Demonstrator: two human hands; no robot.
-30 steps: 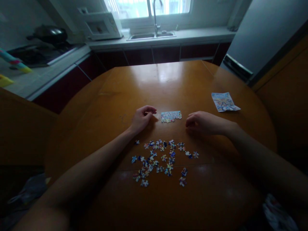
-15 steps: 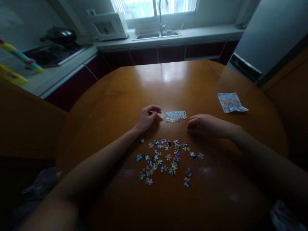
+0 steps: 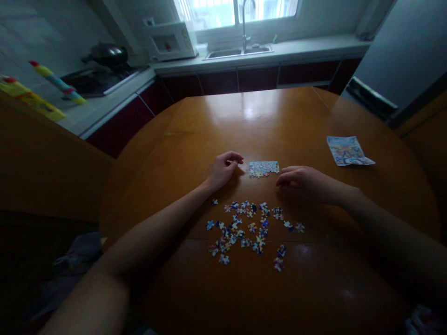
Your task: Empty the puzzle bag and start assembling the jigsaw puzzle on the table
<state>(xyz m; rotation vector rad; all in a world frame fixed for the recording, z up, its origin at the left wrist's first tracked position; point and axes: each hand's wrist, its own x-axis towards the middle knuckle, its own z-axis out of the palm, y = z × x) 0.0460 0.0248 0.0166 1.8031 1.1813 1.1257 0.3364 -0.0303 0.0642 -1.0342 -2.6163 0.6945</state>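
Observation:
A partly joined jigsaw puzzle [image 3: 264, 168], pale blue with an uneven lower edge, lies flat on the wooden table [image 3: 223, 121]. Just left of it rests my left hand [image 3: 223, 170], its fingers loosely curved with a gap between thumb and forefinger and nothing in them. On the other side, my right hand [image 3: 302, 181] is by the puzzle's right corner, fingers bent and slightly apart; I see nothing held, though the palm side is in shadow. Nearer to me, many loose puzzle pieces [image 3: 230, 238] are scattered between my forearms.
A creased printed sheet [image 3: 349, 151] lies at the table's right. Beyond the table are a sink [image 3: 240, 52], a white microwave [image 3: 171, 41] and a stove with a dark pan [image 3: 108, 55]. Yellow bottles [image 3: 57, 81] stand at the left. A grey fridge [image 3: 380, 60] is on the right.
The view has swung slightly left, so everything sits further right in the picture. My right hand's fingers look a little more spread. The puzzle and loose pieces keep their places.

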